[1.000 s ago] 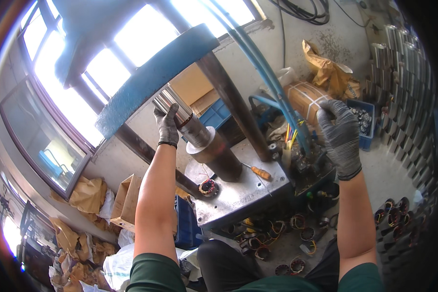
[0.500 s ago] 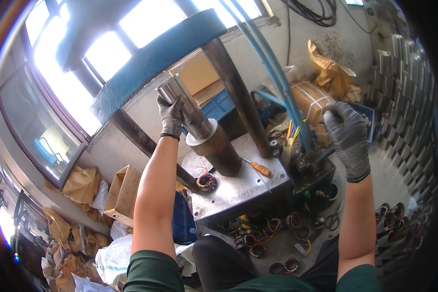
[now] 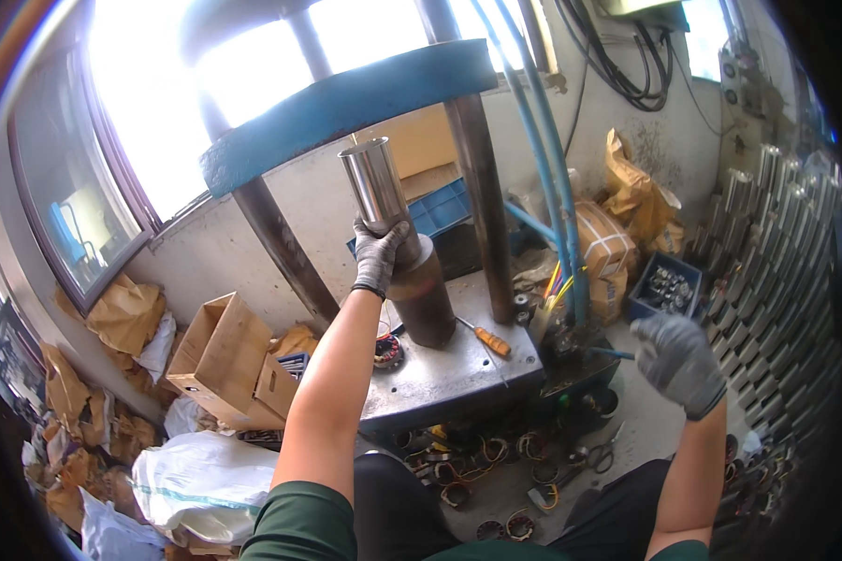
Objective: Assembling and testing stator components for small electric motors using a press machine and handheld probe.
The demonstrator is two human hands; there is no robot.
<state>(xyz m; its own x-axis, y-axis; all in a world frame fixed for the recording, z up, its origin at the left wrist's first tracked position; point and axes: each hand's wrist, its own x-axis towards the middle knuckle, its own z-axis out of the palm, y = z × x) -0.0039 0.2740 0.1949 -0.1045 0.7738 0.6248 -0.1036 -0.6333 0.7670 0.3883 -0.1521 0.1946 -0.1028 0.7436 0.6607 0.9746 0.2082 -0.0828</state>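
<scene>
My left hand (image 3: 381, 254), in a grey glove, is closed around the lower part of a shiny steel tube (image 3: 370, 183). The tube stands nearly upright, its open end at the top, over a thick dark metal cylinder (image 3: 423, 304) on the press's steel table (image 3: 458, 385). The hand hides where tube and cylinder meet. My right hand (image 3: 680, 363), also gloved, is raised at the right near a blue lever (image 3: 611, 352); motion smears its fingers. On the table lie an orange-handled screwdriver (image 3: 489, 339) and a wound stator (image 3: 388, 352), partly behind my left forearm.
A blue press plate (image 3: 346, 112) spans above, between dark columns (image 3: 480, 210). Tall stacks of steel tubes (image 3: 767, 290) line the right side. Several stators (image 3: 519, 525) and scissors (image 3: 605, 455) lie on the floor. Cartons (image 3: 217, 360) and a white sack (image 3: 201, 481) are at left.
The view has shifted. More of the shiny tube shows above my left hand, which now grips lower down it. My right hand has dropped lower and is blurred.
</scene>
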